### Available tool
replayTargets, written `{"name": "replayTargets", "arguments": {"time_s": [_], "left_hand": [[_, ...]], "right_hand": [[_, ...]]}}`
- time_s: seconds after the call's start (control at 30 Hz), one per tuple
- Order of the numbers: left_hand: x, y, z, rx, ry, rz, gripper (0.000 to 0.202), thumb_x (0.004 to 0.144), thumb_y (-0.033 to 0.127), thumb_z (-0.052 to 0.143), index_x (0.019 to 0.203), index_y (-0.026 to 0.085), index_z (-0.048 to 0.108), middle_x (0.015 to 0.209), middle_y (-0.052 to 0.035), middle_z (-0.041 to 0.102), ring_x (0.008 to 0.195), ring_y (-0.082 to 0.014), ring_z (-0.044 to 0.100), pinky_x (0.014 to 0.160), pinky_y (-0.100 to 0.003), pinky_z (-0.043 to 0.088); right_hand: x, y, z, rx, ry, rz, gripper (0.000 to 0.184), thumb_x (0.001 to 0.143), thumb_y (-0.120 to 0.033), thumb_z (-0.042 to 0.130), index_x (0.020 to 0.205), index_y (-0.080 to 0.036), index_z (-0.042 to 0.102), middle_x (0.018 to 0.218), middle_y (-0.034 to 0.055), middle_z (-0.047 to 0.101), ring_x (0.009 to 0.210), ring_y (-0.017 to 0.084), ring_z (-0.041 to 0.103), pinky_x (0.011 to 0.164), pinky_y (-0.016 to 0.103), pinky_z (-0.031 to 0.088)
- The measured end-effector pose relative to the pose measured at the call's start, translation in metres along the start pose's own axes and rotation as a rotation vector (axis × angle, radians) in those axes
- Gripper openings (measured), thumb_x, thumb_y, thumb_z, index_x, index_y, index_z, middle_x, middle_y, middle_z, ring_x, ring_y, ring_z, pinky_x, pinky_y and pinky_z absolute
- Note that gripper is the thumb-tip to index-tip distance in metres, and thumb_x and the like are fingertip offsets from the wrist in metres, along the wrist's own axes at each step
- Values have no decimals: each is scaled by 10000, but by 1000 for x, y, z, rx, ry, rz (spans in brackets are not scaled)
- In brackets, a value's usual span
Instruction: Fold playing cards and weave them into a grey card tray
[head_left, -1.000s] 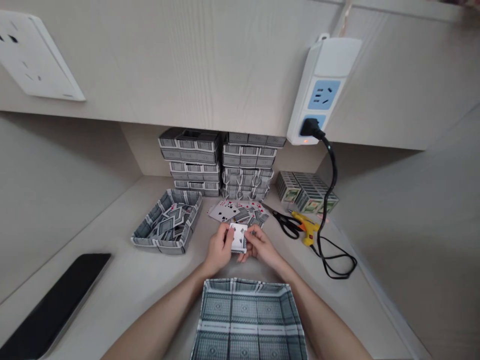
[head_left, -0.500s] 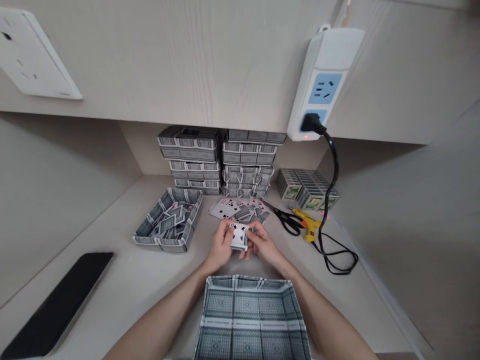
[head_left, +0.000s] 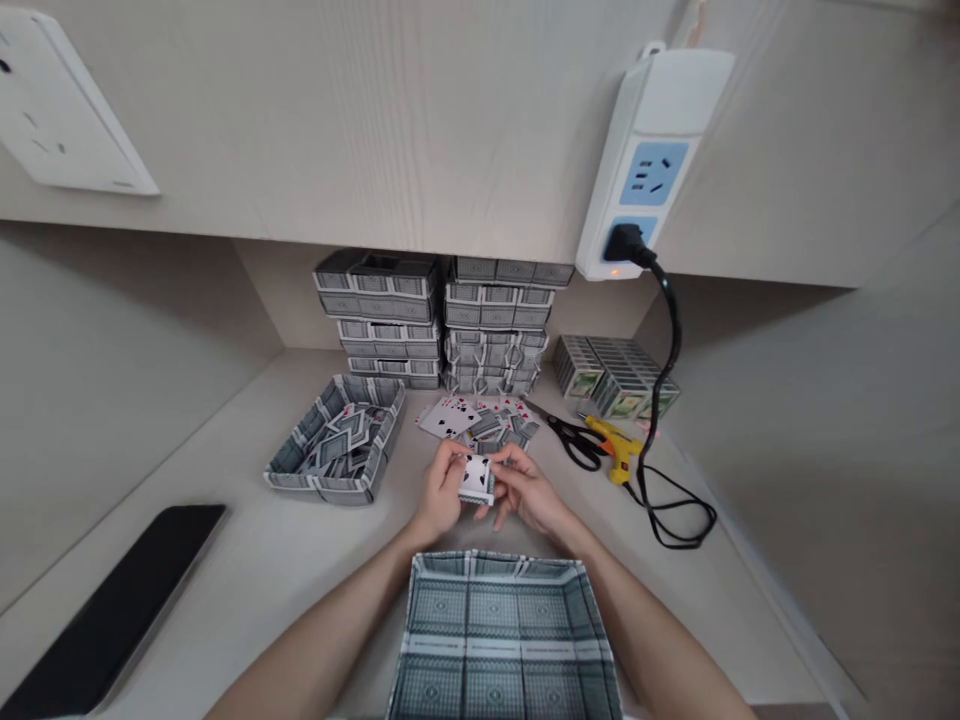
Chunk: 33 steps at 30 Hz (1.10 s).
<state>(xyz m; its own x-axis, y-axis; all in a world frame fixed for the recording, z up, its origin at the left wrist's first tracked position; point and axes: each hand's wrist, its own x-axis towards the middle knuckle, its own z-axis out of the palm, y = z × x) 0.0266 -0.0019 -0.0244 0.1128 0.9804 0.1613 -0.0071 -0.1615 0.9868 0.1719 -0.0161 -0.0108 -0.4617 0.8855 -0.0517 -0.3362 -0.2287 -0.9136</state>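
Observation:
Between both hands is a playing card with black pips facing up; a patterned strip shows along its near edge, so it looks folded. My left hand is closed on its left side, thumb on top. My right hand pinches the right side near the top corner, with its lower fingers loosely spread beneath. Just beyond the hands lie loose playing cards, some face up and some face down. Nearest me, between my forearms, stands a large open box made of cards.
At left, a card-made tray holds loose cards; a black flat object lies nearer. Stacked card boxes stand behind. To the right are scissors, a yellow glue gun with its cord, and packs of cards. A power strip hangs above.
The held card has tipped slightly and its patterned near edge shows more. My right fingers have shifted, with the lower ones spread a little further. The other things stay in place.

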Motion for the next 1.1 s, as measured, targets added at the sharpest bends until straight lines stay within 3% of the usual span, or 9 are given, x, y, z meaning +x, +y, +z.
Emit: {"name": "replayTargets", "arguments": {"time_s": [0.23,0.43,0.67,0.77,0.9,1.1], "left_hand": [[0,1,1,15,-9,-3,143,751,301,397,810,182,452,572,46,463,472,-84,418,446,-188,332],[1,7,1,17,6,15,105,741,258,395,772,178,455,577,41,466,497,-86,421,459,-184,342],[0,10,1,55,4,77,100,731,239,416,740,169,487,609,30,498,523,-85,450,488,-187,361],[-4,9,2,54,-61,29,134,759,275,394,783,174,479,556,48,477,436,-71,428,419,-175,338],[-7,8,2,96,-130,22,156,776,285,379,805,167,477,517,57,462,406,-63,423,395,-163,328],[-5,8,1,128,-139,47,138,776,267,380,775,162,469,509,57,475,412,-60,434,406,-160,335]], "right_hand": [[2,6,0,-4,52,-15,274,750,-394,488,892,-224,327,552,-54,564,459,148,599,376,247,486],[1,-1,-4,120,-50,36,199,787,-334,407,938,-223,339,680,-11,595,539,174,616,422,324,503],[2,-7,-5,263,-85,208,352,826,-480,235,925,-187,404,692,41,599,529,172,593,394,295,480],[2,-5,-6,265,-143,293,447,820,-515,229,866,-134,457,609,56,586,491,154,566,349,221,436],[2,-4,-10,267,-241,403,425,830,-432,254,848,-86,501,630,101,608,438,119,510,283,155,309],[2,-6,-11,259,-258,408,424,824,-416,298,905,-64,519,669,129,628,425,98,487,288,141,191]]}}
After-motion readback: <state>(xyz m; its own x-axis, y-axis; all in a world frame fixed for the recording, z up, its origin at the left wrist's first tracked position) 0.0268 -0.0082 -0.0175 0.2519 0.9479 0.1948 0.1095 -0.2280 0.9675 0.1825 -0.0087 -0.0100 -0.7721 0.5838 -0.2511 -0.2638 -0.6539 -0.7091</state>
